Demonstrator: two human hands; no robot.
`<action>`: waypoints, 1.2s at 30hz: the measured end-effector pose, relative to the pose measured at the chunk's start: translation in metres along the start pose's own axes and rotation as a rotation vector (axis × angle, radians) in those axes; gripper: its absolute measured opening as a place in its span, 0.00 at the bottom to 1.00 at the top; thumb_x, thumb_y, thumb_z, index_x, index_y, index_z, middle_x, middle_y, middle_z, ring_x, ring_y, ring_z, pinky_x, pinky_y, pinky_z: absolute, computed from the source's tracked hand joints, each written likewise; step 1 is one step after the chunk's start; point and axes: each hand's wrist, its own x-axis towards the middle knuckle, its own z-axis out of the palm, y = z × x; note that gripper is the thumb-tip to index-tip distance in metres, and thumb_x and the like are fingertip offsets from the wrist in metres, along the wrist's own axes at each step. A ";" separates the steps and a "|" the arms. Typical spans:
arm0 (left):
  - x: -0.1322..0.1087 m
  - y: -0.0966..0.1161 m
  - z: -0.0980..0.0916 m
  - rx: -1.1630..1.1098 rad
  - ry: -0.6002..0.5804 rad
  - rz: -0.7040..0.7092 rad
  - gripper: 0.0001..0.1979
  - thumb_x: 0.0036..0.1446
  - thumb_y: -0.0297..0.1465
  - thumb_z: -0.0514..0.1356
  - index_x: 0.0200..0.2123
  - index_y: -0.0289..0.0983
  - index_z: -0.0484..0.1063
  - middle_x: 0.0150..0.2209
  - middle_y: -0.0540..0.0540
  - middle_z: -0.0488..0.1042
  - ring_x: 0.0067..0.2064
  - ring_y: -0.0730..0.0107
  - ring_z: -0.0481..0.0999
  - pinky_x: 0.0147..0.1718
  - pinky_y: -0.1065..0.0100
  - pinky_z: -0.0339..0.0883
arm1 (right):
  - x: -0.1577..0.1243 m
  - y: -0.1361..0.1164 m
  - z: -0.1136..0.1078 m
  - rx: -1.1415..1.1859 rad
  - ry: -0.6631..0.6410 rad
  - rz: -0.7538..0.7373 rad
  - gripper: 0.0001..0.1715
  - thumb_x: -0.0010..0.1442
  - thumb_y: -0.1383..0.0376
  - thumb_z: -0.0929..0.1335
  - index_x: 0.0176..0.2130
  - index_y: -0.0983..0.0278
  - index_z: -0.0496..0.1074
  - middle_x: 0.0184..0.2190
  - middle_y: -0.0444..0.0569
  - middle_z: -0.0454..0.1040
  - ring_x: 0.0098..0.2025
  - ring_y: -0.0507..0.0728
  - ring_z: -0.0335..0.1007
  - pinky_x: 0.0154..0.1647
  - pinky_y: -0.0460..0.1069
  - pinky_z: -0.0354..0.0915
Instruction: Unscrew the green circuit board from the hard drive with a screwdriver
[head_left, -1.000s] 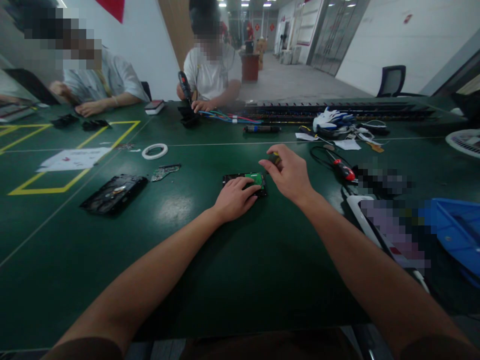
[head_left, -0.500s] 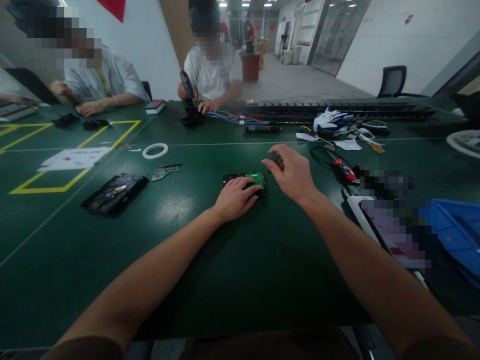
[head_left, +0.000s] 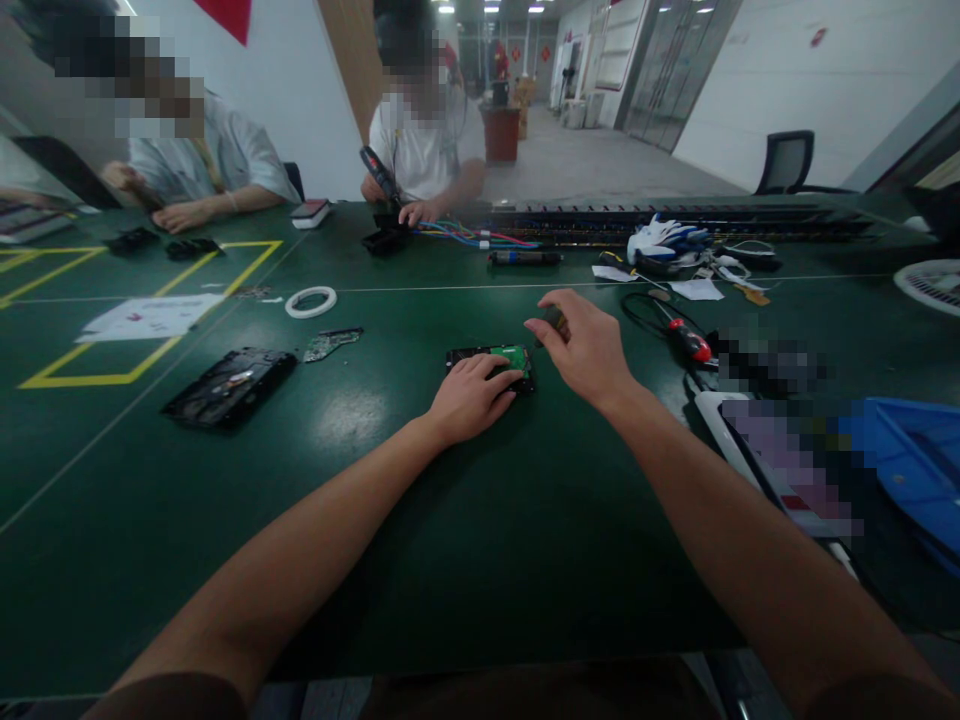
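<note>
A black hard drive (head_left: 454,356) with a green circuit board (head_left: 514,358) lies on the green table in front of me. My left hand (head_left: 476,398) rests over its near side, fingers across the top and thumb along the near edge, holding it down. Just right of the drive, my right hand (head_left: 581,345) is raised a little, thumb and fingers closed around a small dark tool (head_left: 553,316). It looks like a small screwdriver, though the fingers cover most of it. Left of the drive are a loose circuit board (head_left: 332,344) and a larger black drive casing (head_left: 231,386).
A white ring (head_left: 310,302) and a paper sheet (head_left: 150,317) lie at left. On the right are a red-black screwdriver (head_left: 690,342), a white glove (head_left: 667,240) and a blue bin (head_left: 919,450). Across the table, one person (head_left: 420,160) holds a power screwdriver (head_left: 379,172); another sits left.
My hands and the drive look almost unmoved. Across the table, the co-worker's power screwdriver has tilted and shifted slightly to the right.
</note>
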 end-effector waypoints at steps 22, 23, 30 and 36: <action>0.000 0.000 0.000 0.015 0.001 0.005 0.18 0.71 0.38 0.57 0.61 0.43 0.73 0.60 0.40 0.71 0.61 0.50 0.71 0.60 0.47 0.67 | -0.003 0.001 -0.001 -0.036 -0.013 0.007 0.11 0.69 0.57 0.69 0.47 0.59 0.71 0.39 0.50 0.77 0.36 0.59 0.70 0.38 0.53 0.62; 0.000 0.000 0.000 0.014 -0.001 0.005 0.18 0.71 0.38 0.57 0.61 0.43 0.72 0.60 0.40 0.71 0.61 0.50 0.71 0.60 0.46 0.67 | -0.003 0.001 -0.001 -0.038 -0.018 0.011 0.11 0.69 0.57 0.69 0.48 0.60 0.71 0.40 0.50 0.77 0.36 0.59 0.70 0.38 0.53 0.62; 0.000 0.000 0.000 0.028 0.002 0.005 0.19 0.71 0.39 0.56 0.61 0.43 0.72 0.61 0.40 0.71 0.61 0.50 0.71 0.60 0.47 0.68 | -0.003 0.000 -0.001 -0.034 -0.014 0.012 0.11 0.69 0.57 0.68 0.48 0.60 0.71 0.40 0.50 0.77 0.35 0.58 0.70 0.38 0.52 0.62; 0.000 0.000 0.001 0.009 0.001 0.004 0.18 0.71 0.38 0.57 0.61 0.44 0.72 0.60 0.40 0.71 0.61 0.50 0.71 0.60 0.46 0.67 | -0.002 -0.001 -0.002 -0.042 -0.039 0.049 0.13 0.70 0.55 0.67 0.48 0.60 0.71 0.39 0.51 0.78 0.35 0.59 0.70 0.38 0.53 0.63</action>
